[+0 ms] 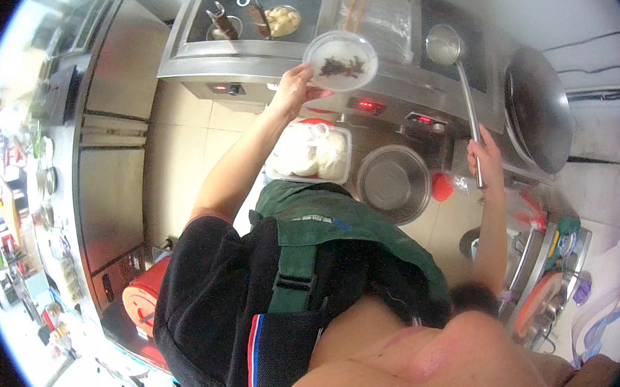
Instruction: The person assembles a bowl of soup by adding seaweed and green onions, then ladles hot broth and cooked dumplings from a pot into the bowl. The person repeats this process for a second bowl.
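My left hand grips the rim of a round translucent plastic bowl, holding it over the front edge of the steel counter. Dark brown shreds or dried bits lie in a small heap inside. Off to the right, my right hand is wrapped around the handle of a long steel ladle. The ladle's round cup is up over a dark, steamy recess in the counter; what it contains is too blurred to tell.
Wire-handled strainers stand in the cooker well at the back left, with pale pieces in one. Below the counter are a tub of white bagged items and a perforated metal basin. A large dark wok leans at the right. Red-lit control panels line the counter front.
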Available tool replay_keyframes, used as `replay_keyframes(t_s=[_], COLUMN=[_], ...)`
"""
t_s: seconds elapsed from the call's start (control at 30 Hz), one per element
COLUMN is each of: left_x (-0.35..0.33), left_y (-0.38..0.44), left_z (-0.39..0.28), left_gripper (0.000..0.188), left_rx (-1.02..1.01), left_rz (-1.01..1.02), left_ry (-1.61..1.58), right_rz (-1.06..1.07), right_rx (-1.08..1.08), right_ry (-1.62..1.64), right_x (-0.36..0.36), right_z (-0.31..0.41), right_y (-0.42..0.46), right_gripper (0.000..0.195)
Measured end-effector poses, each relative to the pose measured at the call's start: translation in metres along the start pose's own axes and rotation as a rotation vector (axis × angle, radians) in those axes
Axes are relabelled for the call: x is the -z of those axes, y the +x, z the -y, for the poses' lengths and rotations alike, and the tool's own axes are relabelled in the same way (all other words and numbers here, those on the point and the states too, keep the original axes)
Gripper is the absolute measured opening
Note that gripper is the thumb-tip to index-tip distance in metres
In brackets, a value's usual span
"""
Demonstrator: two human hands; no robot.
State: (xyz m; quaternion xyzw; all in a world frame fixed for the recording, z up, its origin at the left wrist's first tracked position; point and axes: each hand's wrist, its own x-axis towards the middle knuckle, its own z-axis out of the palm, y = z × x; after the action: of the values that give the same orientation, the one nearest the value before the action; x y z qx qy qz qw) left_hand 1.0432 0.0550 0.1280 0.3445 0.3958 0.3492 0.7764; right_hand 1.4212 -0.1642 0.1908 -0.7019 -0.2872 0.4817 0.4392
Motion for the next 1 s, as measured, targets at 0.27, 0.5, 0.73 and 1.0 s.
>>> replay_keyframes(t_s=[0.27,0.5,0.73,1.0], left_x=[0.066,0.094,0.097,0.11], left_y=[-0.027,-0.03,-0.037,-0.031], left_z=[-0.006,-0.001,-0.002,0.012], left_gripper=[0.039,0.04,0.057,0.061], left_rx=[-0.084,-0.098,-0.084,-0.1], left_rz=[-0.182,-0.207,-0.187,-0.158], left_ry=[0.031,-0.037,-0.076,-0.041], right_rz=[-0.332,-0.334,-0.429,-0.516], right_rx=[0.58,0.584,0.753,0.703], right_ry=[-0.897,-0.751,-1.073,-1.055], right_x=[-0.023,-0.109,-0.182,-0.209], right_z=[-0.028,0.058,0.067,0.046], right_y=[0.034,0.115,0.234,0.269], right_gripper=[0.058,0.055,0.055,0.051])
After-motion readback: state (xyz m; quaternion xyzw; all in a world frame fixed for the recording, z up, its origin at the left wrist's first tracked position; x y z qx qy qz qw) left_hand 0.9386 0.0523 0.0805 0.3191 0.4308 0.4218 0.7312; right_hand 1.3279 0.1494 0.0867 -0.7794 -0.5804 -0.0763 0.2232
